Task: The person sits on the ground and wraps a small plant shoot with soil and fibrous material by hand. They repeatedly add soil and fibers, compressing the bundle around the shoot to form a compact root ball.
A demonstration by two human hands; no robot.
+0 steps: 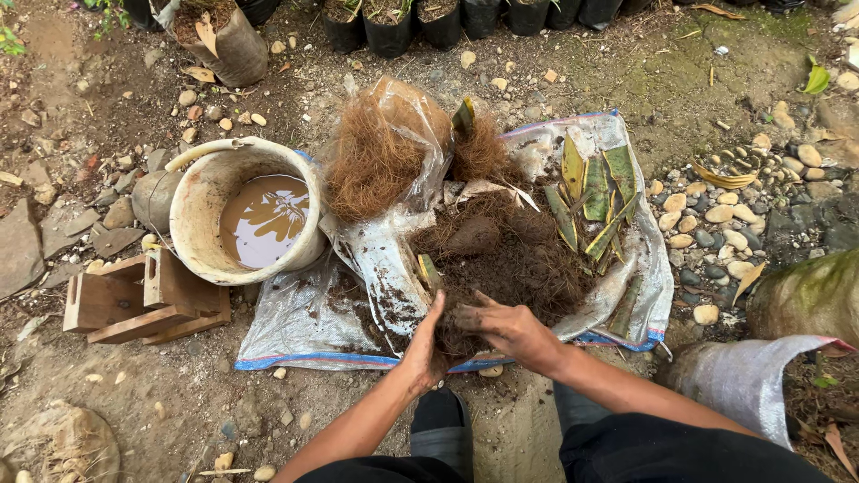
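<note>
My left hand (427,344) and my right hand (508,328) press together around a clump of dark fibrous soil (459,337) at the near edge of a soil heap (510,259). The heap lies on a silvery plastic sheet (295,326) spread over the ground. Both hands are dirty, with fingers cupped on the clump. A clear bag of brown coconut fibre (371,161) stands behind the heap. Long green and yellow leaf cuttings (595,201) lie on the right side of the sheet.
A cream bucket (201,210) holding muddy water (264,219) sits to the left, beside a small wooden stool (143,300). Black nursery pots (389,27) line the back. Pebbles (725,224) lie to the right, and a grey sack (743,376) is near my right knee.
</note>
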